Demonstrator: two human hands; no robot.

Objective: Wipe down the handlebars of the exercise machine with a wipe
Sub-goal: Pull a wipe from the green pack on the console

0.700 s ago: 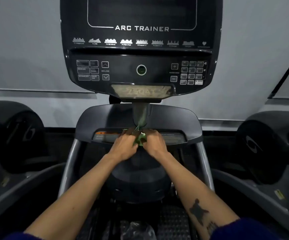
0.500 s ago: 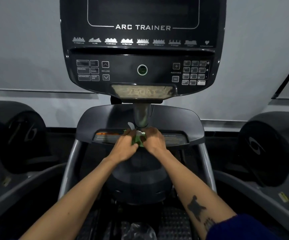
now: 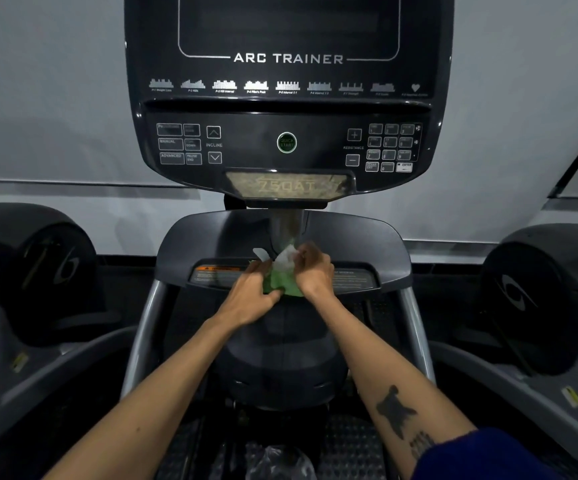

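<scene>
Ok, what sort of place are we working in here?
Most likely a gym. The console reads ARC TRAINER, with incline and resistance buttons, and similar dark machines stand at the left and right against a plain grey wall.

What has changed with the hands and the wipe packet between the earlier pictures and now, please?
The right hand has drawn a white wipe further up out of the green packet, pinching it. The left hand still grips the packet in front of the console shelf. The arms and the console are much as before.
</scene>
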